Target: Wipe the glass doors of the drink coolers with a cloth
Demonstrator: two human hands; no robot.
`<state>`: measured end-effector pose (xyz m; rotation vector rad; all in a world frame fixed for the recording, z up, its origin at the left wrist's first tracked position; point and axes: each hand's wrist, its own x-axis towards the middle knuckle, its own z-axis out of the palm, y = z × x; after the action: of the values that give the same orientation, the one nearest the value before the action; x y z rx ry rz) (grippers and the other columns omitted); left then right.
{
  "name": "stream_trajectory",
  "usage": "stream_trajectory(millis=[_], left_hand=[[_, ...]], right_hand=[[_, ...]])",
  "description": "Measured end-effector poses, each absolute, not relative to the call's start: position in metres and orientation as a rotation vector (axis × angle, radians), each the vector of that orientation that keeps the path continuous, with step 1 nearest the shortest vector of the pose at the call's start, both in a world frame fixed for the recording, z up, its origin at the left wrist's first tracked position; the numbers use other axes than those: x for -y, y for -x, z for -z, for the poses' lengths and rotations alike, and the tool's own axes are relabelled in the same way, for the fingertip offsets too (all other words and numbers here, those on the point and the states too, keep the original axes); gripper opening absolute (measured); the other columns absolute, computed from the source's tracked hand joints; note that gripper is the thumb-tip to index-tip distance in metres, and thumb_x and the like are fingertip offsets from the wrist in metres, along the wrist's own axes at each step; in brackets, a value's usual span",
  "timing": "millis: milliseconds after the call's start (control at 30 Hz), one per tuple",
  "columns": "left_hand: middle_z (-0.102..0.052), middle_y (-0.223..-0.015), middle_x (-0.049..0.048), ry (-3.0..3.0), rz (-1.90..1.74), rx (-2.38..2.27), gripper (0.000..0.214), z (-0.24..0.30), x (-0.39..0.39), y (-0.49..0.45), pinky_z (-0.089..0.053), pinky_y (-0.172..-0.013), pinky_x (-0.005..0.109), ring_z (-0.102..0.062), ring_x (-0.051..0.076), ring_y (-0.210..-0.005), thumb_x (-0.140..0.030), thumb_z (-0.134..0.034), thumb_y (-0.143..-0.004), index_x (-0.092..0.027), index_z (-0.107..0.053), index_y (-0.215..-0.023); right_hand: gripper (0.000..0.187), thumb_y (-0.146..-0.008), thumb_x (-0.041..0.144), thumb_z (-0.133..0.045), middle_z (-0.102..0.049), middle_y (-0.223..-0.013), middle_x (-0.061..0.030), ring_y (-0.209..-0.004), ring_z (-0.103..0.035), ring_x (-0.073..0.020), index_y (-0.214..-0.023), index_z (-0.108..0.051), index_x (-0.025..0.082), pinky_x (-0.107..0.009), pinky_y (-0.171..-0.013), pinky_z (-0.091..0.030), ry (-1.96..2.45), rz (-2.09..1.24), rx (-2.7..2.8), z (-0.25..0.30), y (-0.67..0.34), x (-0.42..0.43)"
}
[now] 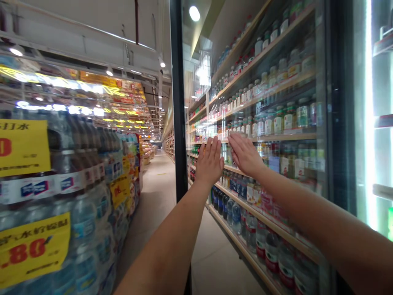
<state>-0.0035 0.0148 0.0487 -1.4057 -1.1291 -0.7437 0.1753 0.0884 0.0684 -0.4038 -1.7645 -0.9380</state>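
A tall glass door (196,49) with a black frame (177,102) stands swung out before me. My left hand (209,160) is raised flat at the glass, its fingers stretched out and apart. Close to its right is my right hand (245,154), also flat, with its straight fingers lying near one another. Both palms face the pane; whether they press on it I cannot quite tell. Neither hand holds anything. Rows of drink bottles (288,116) on shelves show in the glass, through it or as a reflection.
Left of the door are stacked packs of bottled drinks (82,225) with yellow price signs (33,250). A pale floor aisle (158,172) runs back between the stack and the door. At the right edge is a bright light strip (368,123) beside cooler shelves (383,121).
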Motion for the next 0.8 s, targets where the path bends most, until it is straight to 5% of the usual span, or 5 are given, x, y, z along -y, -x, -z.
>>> stream_trajectory(millis=[167,433,800], left_hand=[[-0.018,-0.171,0.0125,1.442,0.757,1.155,0.063,-0.049,-0.012,0.002,-0.017,-0.131,0.052,-0.009,0.028,-0.160,-0.027,-0.038,-0.105,-0.005,-0.024,-0.163],[-0.021,-0.170,0.0125,1.429,0.775,1.128,0.062,-0.048,-0.015,0.003,-0.016,-0.131,0.051,-0.012,0.028,-0.160,-0.028,-0.039,-0.106,-0.005,-0.027,-0.162],[-0.021,-0.170,0.0137,1.431,0.778,1.102,0.063,-0.048,-0.015,0.005,-0.015,-0.131,0.052,-0.009,0.029,-0.160,-0.033,-0.040,-0.107,-0.005,-0.026,-0.163]], right_hand=[[0.057,-0.103,0.023,-0.039,-0.037,-0.165,-0.0176,-0.156,-0.029,-0.0293,-0.157,-0.040,0.008,-0.055,-0.126,-0.029,0.592,0.764,1.562,-0.070,-0.181,-0.094],[0.055,-0.102,0.025,-0.041,-0.041,-0.164,-0.0143,-0.154,-0.032,-0.0276,-0.156,-0.044,0.012,-0.053,-0.125,-0.032,0.506,0.865,1.683,-0.059,-0.192,-0.095],[0.060,-0.106,0.033,-0.031,-0.029,-0.169,-0.0172,-0.160,-0.018,-0.0292,-0.163,-0.030,0.013,-0.061,-0.126,-0.025,0.624,0.625,1.520,-0.042,-0.174,-0.092]])
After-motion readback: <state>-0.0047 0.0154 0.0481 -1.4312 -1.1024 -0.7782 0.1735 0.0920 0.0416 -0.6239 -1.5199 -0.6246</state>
